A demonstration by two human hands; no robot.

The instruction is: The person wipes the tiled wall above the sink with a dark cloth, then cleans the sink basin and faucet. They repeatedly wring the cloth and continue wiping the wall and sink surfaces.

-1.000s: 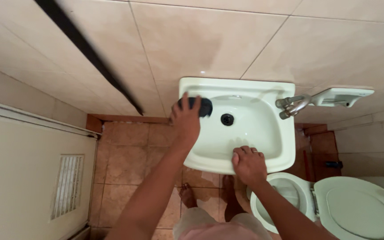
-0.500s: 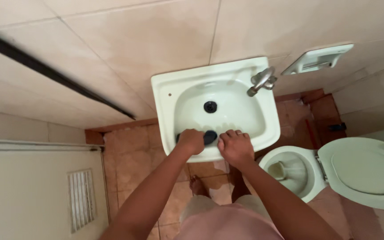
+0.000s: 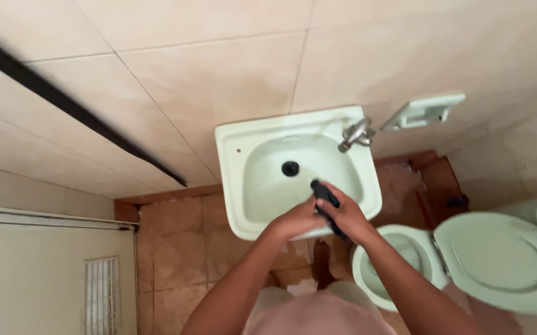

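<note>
Both hands had come together over the sink's near rim since half a second earlier, when the left alone pressed the sponge on that rim and the right lay flat beside it. Now the left hand (image 3: pixel 294 220) and right hand (image 3: pixel 345 217) met around the dark sponge (image 3: pixel 324 193), its upper end sticking out above the knuckles and a dark strip hanging below the right palm. Fingers of both hands were curled and clamped on it, as if passing or wringing it.

Done well, by my judgement, this step wanted the sponge held over the basin, so drips fell in and not on the floor tiles (image 3: pixel 175 236) or the open toilet (image 3: pixel 399 260) just beside.

Farther off, the sink (image 3: pixel 237 161) showed its dark drain (image 3: pixel 290 168), then the tap (image 3: pixel 355 134) at the back right corner, the wall soap dish (image 3: pixel 422 110) and the tiled wall (image 3: pixel 219 80).
</note>
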